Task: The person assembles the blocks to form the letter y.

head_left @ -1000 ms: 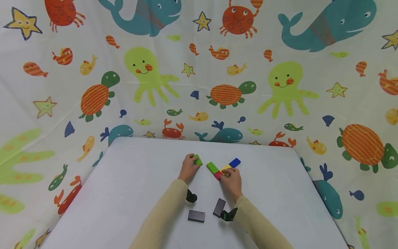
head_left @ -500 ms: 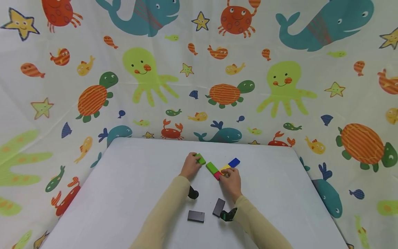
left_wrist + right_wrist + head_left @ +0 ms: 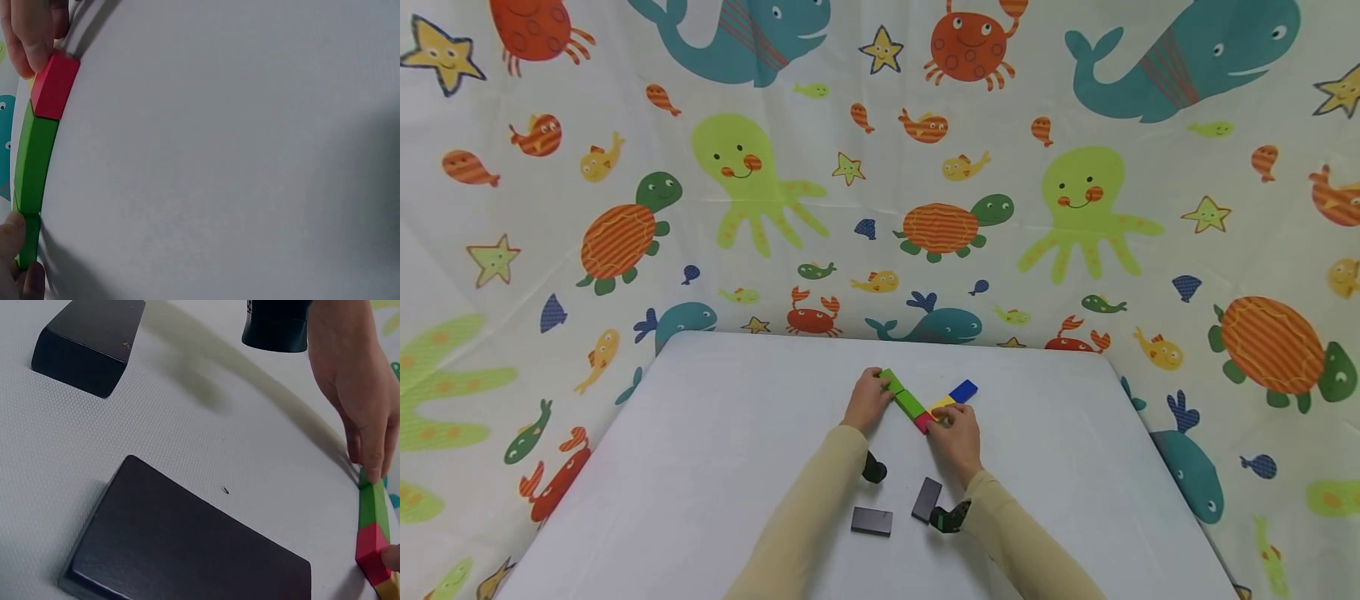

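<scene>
On the white table (image 3: 722, 433), my left hand (image 3: 880, 387) pinches a small green block (image 3: 891, 382) whose end touches a longer green block (image 3: 910, 404). That block runs on into a red block (image 3: 923, 422). My right hand (image 3: 940, 419) grips the red block where it meets a yellow block (image 3: 944, 405), and a blue block (image 3: 963, 390) lies beyond. The left wrist view shows the small green block (image 3: 28, 240), the long green block (image 3: 34, 159) and the red block (image 3: 55, 85) in one line. In the right wrist view the green block (image 3: 374, 503) and red block (image 3: 372, 550) sit at the far right.
Two flat black blocks (image 3: 872, 521) (image 3: 927, 499) lie near my forearms, and the right wrist view shows them close up (image 3: 187, 544) (image 3: 90, 337). A sea-animal cloth (image 3: 880, 167) hangs behind and beside the table.
My left hand has slid the small green block to the right until it meets the end of the long green block. My right hand has stayed at the red block.
</scene>
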### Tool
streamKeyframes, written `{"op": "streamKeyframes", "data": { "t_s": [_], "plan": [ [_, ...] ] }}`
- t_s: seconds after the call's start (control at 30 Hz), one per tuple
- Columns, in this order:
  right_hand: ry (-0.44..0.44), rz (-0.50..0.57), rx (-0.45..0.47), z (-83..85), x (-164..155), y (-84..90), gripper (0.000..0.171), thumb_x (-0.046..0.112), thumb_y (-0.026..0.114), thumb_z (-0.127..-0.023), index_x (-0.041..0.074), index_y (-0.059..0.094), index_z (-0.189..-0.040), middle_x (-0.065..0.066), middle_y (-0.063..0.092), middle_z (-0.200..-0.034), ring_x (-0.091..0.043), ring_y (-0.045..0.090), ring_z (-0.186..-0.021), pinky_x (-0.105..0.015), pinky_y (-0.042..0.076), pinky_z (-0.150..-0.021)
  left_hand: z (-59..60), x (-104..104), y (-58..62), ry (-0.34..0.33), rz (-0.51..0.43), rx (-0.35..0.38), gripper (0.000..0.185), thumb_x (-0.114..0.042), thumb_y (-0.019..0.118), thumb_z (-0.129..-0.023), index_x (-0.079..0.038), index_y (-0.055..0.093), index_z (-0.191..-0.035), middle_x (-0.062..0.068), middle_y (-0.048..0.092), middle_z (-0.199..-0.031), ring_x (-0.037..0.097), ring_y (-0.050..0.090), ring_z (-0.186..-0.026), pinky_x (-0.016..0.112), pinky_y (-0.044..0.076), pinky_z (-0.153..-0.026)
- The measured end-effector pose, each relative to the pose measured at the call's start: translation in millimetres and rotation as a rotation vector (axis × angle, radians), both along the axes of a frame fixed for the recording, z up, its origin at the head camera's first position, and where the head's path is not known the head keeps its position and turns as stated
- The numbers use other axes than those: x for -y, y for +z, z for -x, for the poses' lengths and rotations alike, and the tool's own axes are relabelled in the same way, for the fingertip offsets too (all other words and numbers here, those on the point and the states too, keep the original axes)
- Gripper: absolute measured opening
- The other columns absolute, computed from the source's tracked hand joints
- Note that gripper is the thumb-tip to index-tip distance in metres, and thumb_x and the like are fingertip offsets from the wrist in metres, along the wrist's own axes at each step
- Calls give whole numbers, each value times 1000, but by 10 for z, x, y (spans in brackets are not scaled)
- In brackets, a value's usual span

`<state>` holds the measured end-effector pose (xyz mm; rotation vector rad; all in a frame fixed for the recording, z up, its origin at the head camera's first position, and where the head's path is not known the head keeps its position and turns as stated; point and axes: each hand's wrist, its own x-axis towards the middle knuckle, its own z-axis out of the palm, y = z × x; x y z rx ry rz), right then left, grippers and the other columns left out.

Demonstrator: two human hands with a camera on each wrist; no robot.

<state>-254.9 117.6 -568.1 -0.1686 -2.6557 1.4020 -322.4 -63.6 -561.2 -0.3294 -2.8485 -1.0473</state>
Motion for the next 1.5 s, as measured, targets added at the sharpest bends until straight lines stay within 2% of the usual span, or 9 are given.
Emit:
{"op": "streamKeyframes", "data": {
  "t_s": [0.37,0.63,0.87,1.5],
  "plan": [
    [6,-4,11,-14,2,8,22,13,75,-83,0,73,-101,-17,53,-119,-34,55,-109,-47,45,-95,-70,-26,68,16,-3,6,33,-6,66,-92,10,64,-121,27,49,-133,38,50,-124,45,40,-105],
    [0,-1,24,-9,5,38,23,13,75,-84,0,73,-102,-18,53,-120,-34,55,-109,-47,45,-95,-54,-34,42,14,8,8,34,-7,65,-93,9,62,-123,26,49,-133,37,50,-124,44,41,-104],
    [-5,-11,34,-3,6,28,23,14,75,-84,1,73,-102,-16,53,-120,-33,54,-108,-46,45,-94,-64,-31,36,9,11,-29,31,-6,64,-94,8,65,-121,27,51,-131,37,52,-121,44,42,-103],
    [-20,0,48,1,2,0,22,16,75,-83,3,73,-100,-15,52,-122,-32,54,-109,-46,45,-95,-26,-6,-42,5,-9,29,36,-11,65,-94,5,62,-126,25,48,-137,36,48,-127,44,39,-107]
  ]
}}
